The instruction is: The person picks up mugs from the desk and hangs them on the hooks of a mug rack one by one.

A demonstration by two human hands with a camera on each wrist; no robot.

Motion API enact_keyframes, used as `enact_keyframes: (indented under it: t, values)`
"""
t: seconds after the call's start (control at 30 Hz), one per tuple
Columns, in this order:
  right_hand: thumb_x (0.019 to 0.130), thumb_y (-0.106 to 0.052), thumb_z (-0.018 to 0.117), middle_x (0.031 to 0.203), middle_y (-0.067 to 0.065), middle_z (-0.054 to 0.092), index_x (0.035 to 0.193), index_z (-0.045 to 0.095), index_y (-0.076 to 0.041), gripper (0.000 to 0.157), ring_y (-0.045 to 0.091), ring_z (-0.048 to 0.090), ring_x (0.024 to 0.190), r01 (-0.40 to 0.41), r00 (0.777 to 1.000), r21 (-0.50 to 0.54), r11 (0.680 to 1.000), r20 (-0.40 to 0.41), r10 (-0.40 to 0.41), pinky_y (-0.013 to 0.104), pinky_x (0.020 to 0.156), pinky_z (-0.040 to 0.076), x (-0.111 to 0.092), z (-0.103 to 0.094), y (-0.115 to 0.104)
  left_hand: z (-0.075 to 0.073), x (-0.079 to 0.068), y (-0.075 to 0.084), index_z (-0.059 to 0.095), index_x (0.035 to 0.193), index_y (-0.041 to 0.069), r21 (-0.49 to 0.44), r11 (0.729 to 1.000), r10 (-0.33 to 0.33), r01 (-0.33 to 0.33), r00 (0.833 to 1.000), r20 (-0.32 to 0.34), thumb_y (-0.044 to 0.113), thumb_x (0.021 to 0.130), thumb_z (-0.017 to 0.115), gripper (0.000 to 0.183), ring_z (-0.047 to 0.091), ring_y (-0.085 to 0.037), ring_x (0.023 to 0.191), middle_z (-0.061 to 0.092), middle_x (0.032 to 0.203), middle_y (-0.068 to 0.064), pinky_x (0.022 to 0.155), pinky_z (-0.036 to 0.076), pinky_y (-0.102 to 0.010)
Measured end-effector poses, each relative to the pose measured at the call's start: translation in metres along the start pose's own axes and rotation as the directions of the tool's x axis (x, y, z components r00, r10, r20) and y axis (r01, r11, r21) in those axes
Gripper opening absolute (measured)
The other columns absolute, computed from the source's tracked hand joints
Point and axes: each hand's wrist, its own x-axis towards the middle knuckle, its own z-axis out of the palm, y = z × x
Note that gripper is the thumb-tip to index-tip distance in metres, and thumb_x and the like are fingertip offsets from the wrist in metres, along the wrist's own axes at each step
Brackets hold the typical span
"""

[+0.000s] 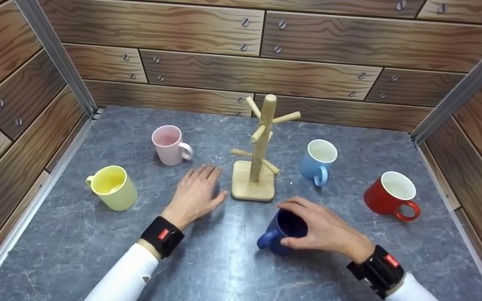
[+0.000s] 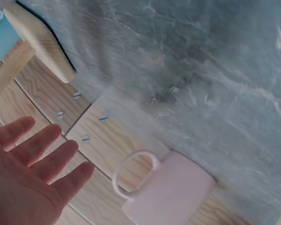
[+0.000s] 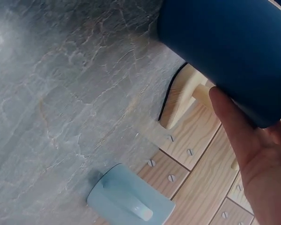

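Note:
A dark blue mug (image 1: 280, 234) stands in front of the wooden mug tree (image 1: 262, 167), its handle toward the left. My right hand (image 1: 322, 225) grips this mug near the rim, thumb on the near side and fingers on the far side. In the right wrist view the thumb lies against the blue mug (image 3: 225, 56). My left hand (image 1: 197, 192) is held palm down with fingers spread and holds nothing, left of the mug tree's base. Nearest to it is the pink mug (image 1: 170, 146), also seen in the left wrist view beyond the fingertips.
At the left is a yellow mug (image 1: 117, 192). A light blue mug (image 1: 318, 161) stands right of the mug tree, and a red mug (image 1: 385, 196) farther right. Wood-patterned walls (image 1: 207, 67) enclose the grey marbled table (image 1: 207, 267) at the back and sides.

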Motion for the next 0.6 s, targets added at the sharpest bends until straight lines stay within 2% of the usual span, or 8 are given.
enact_keyframes:
  t: [0.13, 0.2, 0.23, 0.3, 0.37, 0.43, 0.5, 0.6]
  values:
    - [0.083, -0.062, 0.079, 0.137, -0.005, 0.059, 0.145, 0.06, -0.019, 0.077, 0.014, 0.062, 0.113, -0.013, 0.998, 0.044, 0.999, -0.056, 0.016, 0.039, 0.089, 0.058, 0.001, -0.001, 0.0, -0.003, -0.002, 0.007, 0.055, 0.147, 0.006, -0.062, 0.997, 0.046, -0.042, 0.996, 0.072, 0.052, 0.097, 0.061, 0.068, 0.052, -0.041, 0.136, 0.055, 0.148, -0.02, 0.112, 0.041, -0.06]
    - [0.084, -0.058, 0.08, 0.136, -0.002, 0.06, 0.144, 0.06, -0.016, 0.077, 0.016, 0.062, 0.112, -0.01, 0.996, 0.056, 0.998, -0.091, 0.015, 0.041, 0.09, 0.058, 0.002, -0.002, 0.0, -0.005, -0.003, 0.011, 0.051, 0.15, 0.006, -0.208, 0.976, 0.094, -0.064, 0.986, 0.138, 0.051, 0.098, 0.062, 0.07, 0.049, -0.039, 0.139, 0.051, 0.152, -0.02, 0.115, 0.039, -0.057]
    - [0.083, -0.056, 0.081, 0.136, 0.0, 0.06, 0.144, 0.06, -0.015, 0.076, 0.017, 0.063, 0.113, -0.007, 0.994, 0.059, 0.998, -0.109, 0.013, 0.042, 0.09, 0.058, 0.003, -0.002, 0.0, -0.006, -0.004, 0.013, 0.049, 0.152, 0.006, -0.299, 0.952, 0.125, -0.067, 0.976, 0.177, 0.051, 0.098, 0.063, 0.072, 0.051, -0.038, 0.138, 0.05, 0.153, -0.019, 0.114, 0.041, -0.055]
    - [0.083, -0.054, 0.083, 0.135, 0.001, 0.061, 0.143, 0.061, -0.013, 0.075, 0.019, 0.063, 0.113, -0.014, 0.99, 0.072, 0.997, -0.142, 0.024, 0.044, 0.092, 0.058, 0.004, -0.002, 0.0, -0.008, -0.005, 0.019, 0.044, 0.155, 0.005, -0.482, 0.875, 0.194, -0.056, 0.951, 0.242, 0.049, 0.097, 0.066, 0.076, 0.055, -0.036, 0.134, 0.049, 0.155, -0.018, 0.112, 0.045, -0.049]
    - [0.083, -0.052, 0.083, 0.135, 0.002, 0.062, 0.142, 0.061, -0.012, 0.075, 0.02, 0.062, 0.115, -0.025, 0.985, 0.085, 0.996, -0.17, 0.039, 0.045, 0.092, 0.057, 0.006, -0.003, 0.0, -0.009, -0.006, 0.025, 0.043, 0.156, 0.005, -0.634, 0.774, 0.251, -0.015, 0.925, 0.285, 0.047, 0.095, 0.071, 0.079, 0.058, -0.035, 0.131, 0.049, 0.155, -0.016, 0.108, 0.05, -0.042]
    - [0.083, -0.05, 0.084, 0.134, 0.002, 0.062, 0.142, 0.061, -0.011, 0.075, 0.02, 0.062, 0.115, -0.035, 0.98, 0.098, 0.995, -0.192, 0.054, 0.046, 0.092, 0.057, 0.007, -0.003, 0.0, -0.008, -0.006, 0.033, 0.044, 0.155, 0.004, -0.737, 0.675, 0.295, 0.019, 0.909, 0.293, 0.041, 0.093, 0.076, 0.079, 0.061, -0.035, 0.127, 0.051, 0.153, -0.015, 0.102, 0.054, -0.035]
    - [0.083, -0.047, 0.085, 0.134, 0.002, 0.063, 0.143, 0.06, -0.01, 0.074, 0.02, 0.062, 0.116, -0.039, 0.975, 0.106, 0.994, -0.212, 0.061, 0.046, 0.094, 0.056, 0.008, -0.003, 0.001, -0.006, -0.006, 0.04, 0.05, 0.151, 0.005, -0.806, 0.591, 0.313, 0.041, 0.909, 0.276, 0.034, 0.091, 0.081, 0.074, 0.061, -0.033, 0.128, 0.055, 0.15, -0.013, 0.101, 0.054, -0.031]
    - [0.083, -0.043, 0.086, 0.132, 0.001, 0.064, 0.142, 0.061, -0.009, 0.073, 0.019, 0.061, 0.117, -0.038, 0.969, 0.109, 0.993, -0.24, 0.063, 0.047, 0.096, 0.055, 0.01, -0.004, 0.002, -0.004, -0.007, 0.049, 0.061, 0.138, 0.005, -0.867, 0.495, 0.303, 0.055, 0.924, 0.232, 0.024, 0.087, 0.085, 0.06, 0.065, -0.024, 0.122, 0.064, 0.136, -0.009, 0.098, 0.056, -0.031]
